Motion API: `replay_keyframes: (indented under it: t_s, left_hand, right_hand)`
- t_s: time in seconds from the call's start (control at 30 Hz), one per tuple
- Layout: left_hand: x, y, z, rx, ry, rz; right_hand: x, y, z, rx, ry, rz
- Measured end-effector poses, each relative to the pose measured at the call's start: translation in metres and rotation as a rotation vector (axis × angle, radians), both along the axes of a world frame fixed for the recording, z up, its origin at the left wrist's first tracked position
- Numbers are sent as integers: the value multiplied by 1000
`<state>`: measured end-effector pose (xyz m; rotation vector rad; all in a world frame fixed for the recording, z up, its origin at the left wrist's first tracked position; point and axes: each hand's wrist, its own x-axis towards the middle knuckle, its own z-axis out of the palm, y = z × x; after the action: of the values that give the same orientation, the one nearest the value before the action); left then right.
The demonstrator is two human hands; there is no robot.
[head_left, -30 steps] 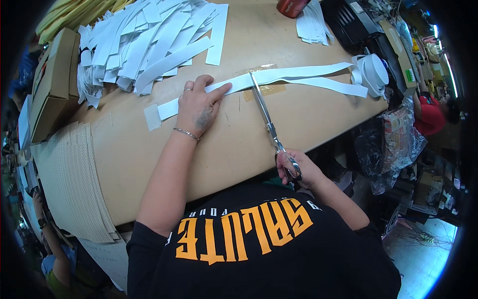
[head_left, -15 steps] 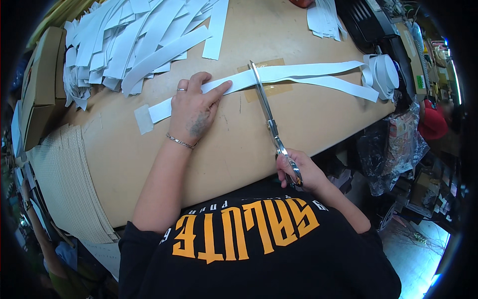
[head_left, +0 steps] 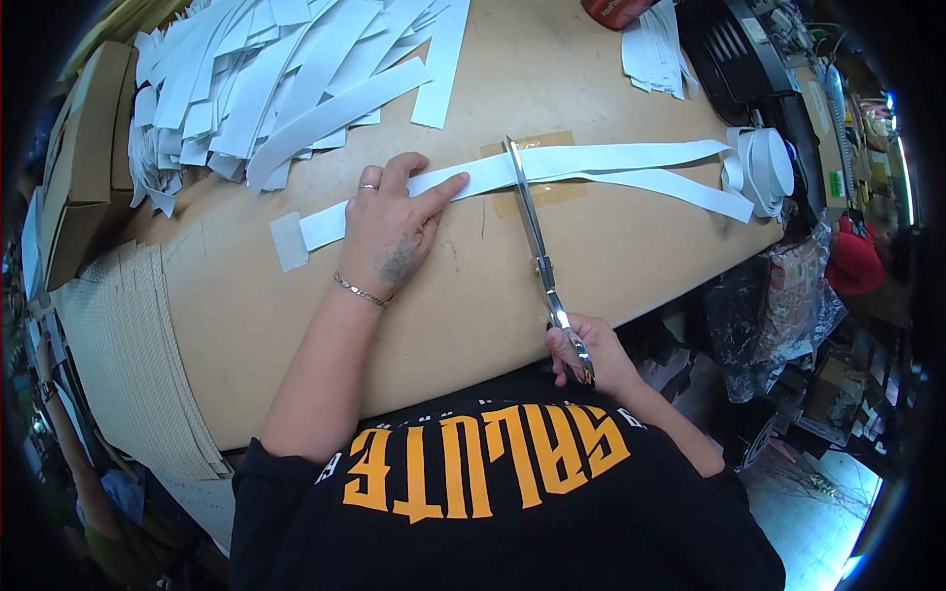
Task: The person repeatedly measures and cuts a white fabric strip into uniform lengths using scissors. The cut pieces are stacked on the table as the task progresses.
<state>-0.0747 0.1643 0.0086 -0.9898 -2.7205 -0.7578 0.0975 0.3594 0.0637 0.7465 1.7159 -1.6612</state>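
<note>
While the left hand [head_left: 392, 219] presses white strips [head_left: 488, 175], the right hand [head_left: 597, 357] holds scissors [head_left: 543, 268].

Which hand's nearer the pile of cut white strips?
Left. The left hand is just nearside of the pile; the right hand is farther off rightward, holding the scissors.

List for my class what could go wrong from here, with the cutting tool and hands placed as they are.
1. The left hand has a fingertip pointing toward the scissors, so a slip might nick it.
2. The right hand holds the scissors, leaving no hand pressing the white strip right of the blades; it could shift and cut crooked.
3. Two white lengths come together near the brown tape and might slide out of line.
</note>
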Motion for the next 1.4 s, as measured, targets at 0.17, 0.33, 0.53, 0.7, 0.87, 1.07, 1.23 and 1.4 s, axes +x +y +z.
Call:
replay_keyframes:
  t_s: [0.17,0.33,0.53,0.7,0.87,1.07,1.23,1.4]
  left_hand:
    - [-1,-1,0,-33,-6,-5]
    - [0,-1,-2,-17,-15,-3]
    - [-1,-1,-2,-12,-2,-6]
    - [-1,-1,-2,-16,1,-5]
    - [1,-2,-4,2,29,6]
    - [-2,-1,-6,8,88,1]
    - [2,-3,-11,5,82,15]
    - [-1,-1,-8,9,102,-4]
  right_hand:
    - [-5,-2,6,61,-33,18]
    - [-8,-5,9,104,-57,13]
    - [-6,-6,1,115,-16,15]
    - [-6,-6,1,109,-34,0]
    - [3,7,-9,-36,-2,-28]
    - [27,40,2,-349,342,18]
    - [-15,93,43,40,402,44]
    - [-124,134,42,800,548,138]
